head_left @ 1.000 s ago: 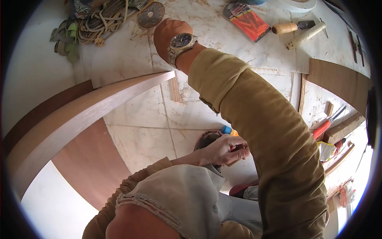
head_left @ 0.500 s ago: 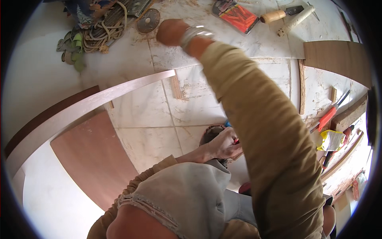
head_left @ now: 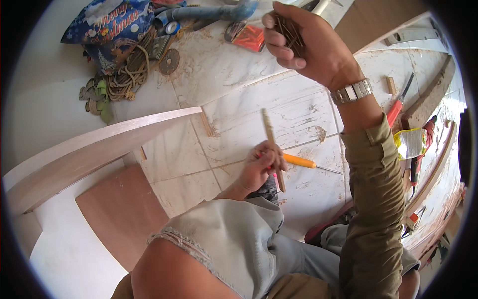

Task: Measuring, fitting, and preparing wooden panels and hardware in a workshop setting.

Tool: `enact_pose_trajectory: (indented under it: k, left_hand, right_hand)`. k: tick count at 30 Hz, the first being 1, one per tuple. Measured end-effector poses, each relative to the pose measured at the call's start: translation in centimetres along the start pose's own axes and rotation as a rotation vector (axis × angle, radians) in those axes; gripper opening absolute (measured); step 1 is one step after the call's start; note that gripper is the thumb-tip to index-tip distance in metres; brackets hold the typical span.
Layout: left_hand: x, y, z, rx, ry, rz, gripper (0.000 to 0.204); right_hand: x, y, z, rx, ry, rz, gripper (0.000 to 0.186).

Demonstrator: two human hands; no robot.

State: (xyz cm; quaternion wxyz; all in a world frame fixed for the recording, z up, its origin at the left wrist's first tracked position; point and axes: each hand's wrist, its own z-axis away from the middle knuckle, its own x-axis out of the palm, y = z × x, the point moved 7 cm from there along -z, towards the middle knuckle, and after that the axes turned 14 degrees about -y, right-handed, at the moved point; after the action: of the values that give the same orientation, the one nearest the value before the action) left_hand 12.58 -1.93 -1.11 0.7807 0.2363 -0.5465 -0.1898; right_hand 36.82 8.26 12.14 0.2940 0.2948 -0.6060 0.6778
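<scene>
My right hand point(head_left: 323, 52), with a metal watch on its wrist, is raised at the upper right. Its fingers curl around a bunch of thin brown nails or screws point(head_left: 289, 32) lying in the palm; which of the two I cannot tell. Lower down, above the tiled floor, my left hand point(head_left: 258, 168) grips a narrow wooden stick point(head_left: 269, 130) and a screwdriver point(head_left: 299, 160) together. The screwdriver has an orange-yellow handle, and its metal shaft points right. The stick stands steeply, crossing in front of the handle.
A long board point(head_left: 109, 129) stretches across the left, with a brown panel point(head_left: 122, 214) below it. Farther off are coiled rope point(head_left: 130, 74), a cutting disc point(head_left: 169, 61) and a red packet point(head_left: 249, 38). Hand tools and a yellow-edged packet point(head_left: 413, 143) lie at the right.
My right hand has moved right from beside the disc, turning to show the nails or screws in its palm. The stick and screwdriver in my left hand now show clearly. The view has shifted.
</scene>
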Motion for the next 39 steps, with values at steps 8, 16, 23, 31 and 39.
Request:
enact_pose_trajectory:
  k: [8,16,23,31,39]
  left_hand:
    - [-2.4,17.3,-5.3,0.347,0.278,-0.431,0.035]
    - [-9.1,26.4,-13.5,0.176,0.887,-1.427,0.059]
    - [-10.7,24.8,-16.8,0.019,0.914,-1.448,0.067]
    - [-5.9,23.4,-16.5,0.198,0.823,-1.559,0.061]
    - [-9.8,22.6,-16.0,-0.041,0.713,-1.491,0.047]
  right_hand:
    - [-3.2,1.9,19.3,0.652,0.165,0.223,0.038]
    - [0.6,-8.5,36.2,0.447,0.65,0.285,0.045]
    - [1.2,-2.6,43.9,0.724,0.718,0.065,0.041]
    - [1.1,-7.5,49.1,0.36,0.947,0.101,0.053]
    - [-0.5,1.6,50.7,0.294,0.867,0.062,0.046]
